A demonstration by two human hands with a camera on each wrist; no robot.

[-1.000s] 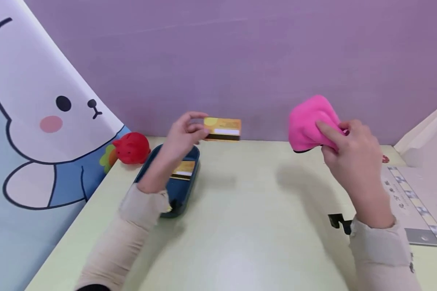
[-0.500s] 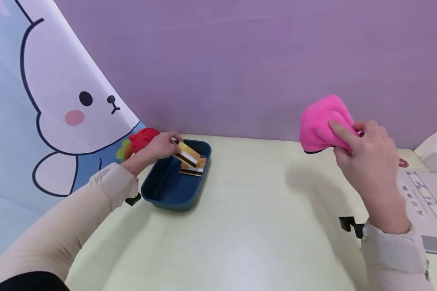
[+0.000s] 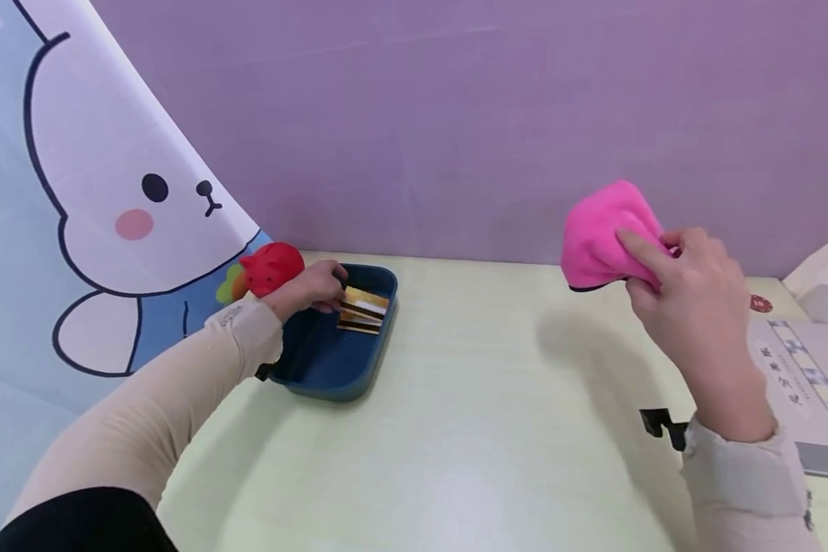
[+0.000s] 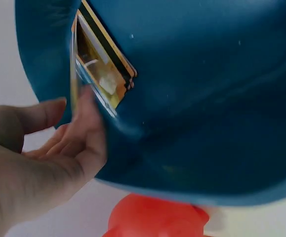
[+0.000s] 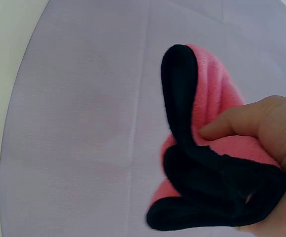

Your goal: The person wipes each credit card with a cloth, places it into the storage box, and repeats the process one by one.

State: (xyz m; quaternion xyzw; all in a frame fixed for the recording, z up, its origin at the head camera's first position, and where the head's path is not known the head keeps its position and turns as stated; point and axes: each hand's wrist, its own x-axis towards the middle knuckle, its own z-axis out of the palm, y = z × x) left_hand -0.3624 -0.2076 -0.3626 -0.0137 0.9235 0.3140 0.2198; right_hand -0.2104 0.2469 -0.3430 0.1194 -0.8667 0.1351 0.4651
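My left hand [image 3: 317, 287] is over the far left part of a dark blue tray [image 3: 331, 376]. Its fingers [image 4: 91, 133] reach inside the rim, thumb spread from them, right beside a yellow card with a magnetic stripe [image 3: 366, 297]. That card lies tilted against another similar card [image 3: 357, 325] by the tray wall; in the left wrist view the cards [image 4: 105, 64] overlap. Raised above the table on the right, my right hand [image 3: 693, 307] grips a folded pink cloth [image 3: 607, 234], thumb outside. Black edging [image 5: 180, 98] loops along the folds.
A red piggy bank [image 3: 274, 268] stands just left of the tray. At the right lies a pale flat box [image 3: 800, 383] with a patterned strip, and a small red round item [image 3: 761, 303] behind it. A purple backdrop [image 3: 469, 130] rises at the table's far edge.
My left hand has carried the card from mid-air leftward and down into the tray, and its fingers have loosened. The right hand still holds the pink cloth. The head view has shifted slightly.
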